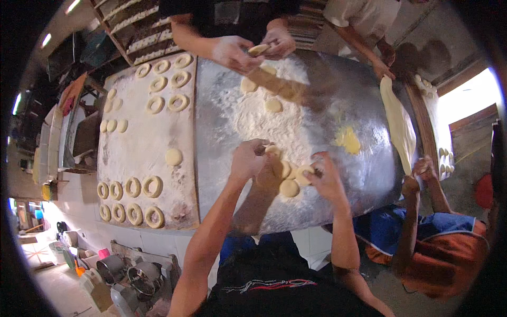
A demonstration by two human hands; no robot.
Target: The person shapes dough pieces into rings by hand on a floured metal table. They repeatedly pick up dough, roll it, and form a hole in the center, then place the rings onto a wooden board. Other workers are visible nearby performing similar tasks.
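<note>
My left hand (248, 159) is closed, with its fingertips on the edge of a pale dough piece (273, 151) over the floured metal tabletop (216, 174). To its right, my right hand (328, 178) curls its thumb and fingers round the edge of a dough round (303, 175). Between my hands lie more dough rounds; the nearest dough round (289, 188) sits flat, close to the table's front. Beyond them spreads a patch of loose flour (264, 124), with a flat dough piece (273, 105) on it.
Across the table, another person's hands (237, 53) hold a dough disc (259, 50). At the right, two people stretch a long dough strip (397, 119). Dough rings (133, 187) fill parts of the pale board (142, 137) at left. A yellow smear (348, 140) marks the metal.
</note>
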